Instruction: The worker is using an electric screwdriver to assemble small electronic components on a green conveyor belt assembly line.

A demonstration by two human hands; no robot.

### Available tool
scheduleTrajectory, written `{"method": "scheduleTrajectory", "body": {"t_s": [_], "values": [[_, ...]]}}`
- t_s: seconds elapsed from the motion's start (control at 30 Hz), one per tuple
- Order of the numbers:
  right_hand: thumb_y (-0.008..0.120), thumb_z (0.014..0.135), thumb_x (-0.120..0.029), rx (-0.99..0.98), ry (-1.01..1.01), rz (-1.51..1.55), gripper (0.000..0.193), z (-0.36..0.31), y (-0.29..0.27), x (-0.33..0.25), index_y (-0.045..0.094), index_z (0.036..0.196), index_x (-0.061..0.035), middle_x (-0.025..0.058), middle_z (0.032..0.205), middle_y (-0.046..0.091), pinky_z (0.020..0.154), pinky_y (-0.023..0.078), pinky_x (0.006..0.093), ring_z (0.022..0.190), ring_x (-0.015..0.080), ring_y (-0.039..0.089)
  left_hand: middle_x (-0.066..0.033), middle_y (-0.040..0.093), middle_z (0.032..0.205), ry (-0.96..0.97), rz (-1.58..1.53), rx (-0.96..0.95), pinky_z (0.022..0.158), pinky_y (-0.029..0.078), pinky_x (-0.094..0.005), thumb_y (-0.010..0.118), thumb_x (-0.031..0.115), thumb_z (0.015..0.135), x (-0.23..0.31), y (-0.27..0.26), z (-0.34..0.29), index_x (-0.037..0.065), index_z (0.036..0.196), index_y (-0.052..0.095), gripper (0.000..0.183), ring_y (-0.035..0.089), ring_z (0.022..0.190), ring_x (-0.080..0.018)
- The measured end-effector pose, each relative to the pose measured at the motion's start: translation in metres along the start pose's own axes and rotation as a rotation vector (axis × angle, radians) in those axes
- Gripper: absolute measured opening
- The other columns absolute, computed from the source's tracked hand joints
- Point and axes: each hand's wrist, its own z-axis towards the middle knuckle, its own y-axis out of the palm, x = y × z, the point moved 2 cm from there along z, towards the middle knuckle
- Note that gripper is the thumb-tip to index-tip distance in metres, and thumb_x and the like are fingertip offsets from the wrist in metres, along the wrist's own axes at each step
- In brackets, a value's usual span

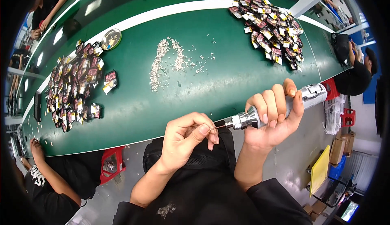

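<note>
My right hand (270, 117) is wrapped round a silver electric screwdriver (312, 96), held nearly level in front of me above the table's near edge. Its thin bit (219, 126) points left and meets the fingertips of my left hand (182, 139). There the thumb and index finger are pinched together at the bit's tip. Whatever they pinch is too small to make out. Beyond my hands, a scatter of tiny pale, screw-like pieces (160, 60) lies on the green tabletop (134, 115).
Small dark, labelled units lie in a left heap (73, 86) and a far-right heap (270, 32). Single units (110, 81) sit beside the left heap, near a round dish (111, 39). A co-worker (53, 186) sits at left by a red stool (111, 166). A yellow board (319, 171) stands at right.
</note>
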Motion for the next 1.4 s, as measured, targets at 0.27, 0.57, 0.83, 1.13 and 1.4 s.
{"method": "scheduleTrajectory", "body": {"t_s": [0.27,0.57,0.83,1.13,1.4], "values": [[0.047,0.095,-0.02,-0.06,0.029,-0.04,0.016,-0.006,-0.002,0.0,0.048,0.091,-0.0055,-0.0029,0.052,0.036,0.045,0.035,0.0243,0.04,0.007,0.034,-0.0129,0.053,0.073,0.006,0.098,0.006,0.055,0.047,-0.0294,0.052,0.014,0.094,0.0,0.003,-0.001,-0.005,0.081,0.053,0.023,0.053,0.062,-0.0195],[0.046,0.095,-0.021,-0.113,0.01,-0.129,0.016,-0.006,-0.002,0.001,0.046,0.09,-0.0058,-0.0031,0.05,0.036,0.044,0.035,0.0248,0.038,0.0073,0.035,-0.0084,0.059,0.074,-0.014,0.294,0.09,0.056,0.045,-0.0243,0.056,0.002,0.09,0.009,0.003,-0.005,-0.005,0.082,0.058,0.011,0.055,0.062,-0.0135],[0.044,0.096,-0.021,-0.111,0.032,-0.201,0.016,-0.002,-0.011,-0.001,0.046,0.091,-0.0057,-0.0026,0.051,0.037,0.044,0.035,0.0249,0.039,0.0075,0.035,-0.0118,0.056,0.067,0.356,1.021,0.086,0.052,0.043,-0.0312,0.064,-0.011,0.072,0.012,0.009,0.007,-0.004,0.077,0.055,0.012,0.053,0.057,-0.0254],[0.039,0.096,-0.023,-0.005,0.028,-0.158,0.017,0.012,-0.032,-0.004,0.047,0.092,-0.0082,-0.0029,0.05,0.034,0.042,0.035,0.0267,0.037,0.0087,0.031,-0.0132,0.058,0.072,0.38,1.123,-0.031,0.056,0.046,-0.033,0.063,-0.007,0.076,0.013,0.007,0.03,-0.004,0.084,0.058,0.01,0.057,0.062,-0.0268],[0.042,0.096,-0.02,0.227,-0.078,-0.115,0.014,0.021,-0.055,-0.009,0.042,0.089,-0.0081,-0.0035,0.05,0.032,0.043,0.034,0.0245,0.038,0.0069,0.031,-0.0099,0.066,0.081,0.385,1.511,0.342,0.063,0.047,-0.0258,0.053,0.0,0.089,0.098,-0.05,0.07,-0.004,0.108,0.061,0.021,0.061,0.072,-0.0145]]}}
